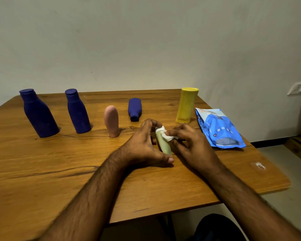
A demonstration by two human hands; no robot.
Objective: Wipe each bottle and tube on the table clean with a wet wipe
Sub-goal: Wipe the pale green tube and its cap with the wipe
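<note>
A pale green tube [162, 143] is gripped in my left hand [142, 145] just above the wooden table [59, 171], near its middle. My right hand [189, 143] presses a white wet wipe [167, 136] against the tube's upper end. Behind them stand two dark blue bottles [39, 113] [77, 111], a pink tube [111, 121] and a yellow tube [187, 105]. A smaller dark blue bottle [135, 108] lies on its side with its cap toward me.
A blue wet-wipe pack [219, 128] lies flat at the table's right side. A small wet smear [259, 165] marks the wood near the right edge. The wall runs close behind the table, with a socket [298, 88] at far right.
</note>
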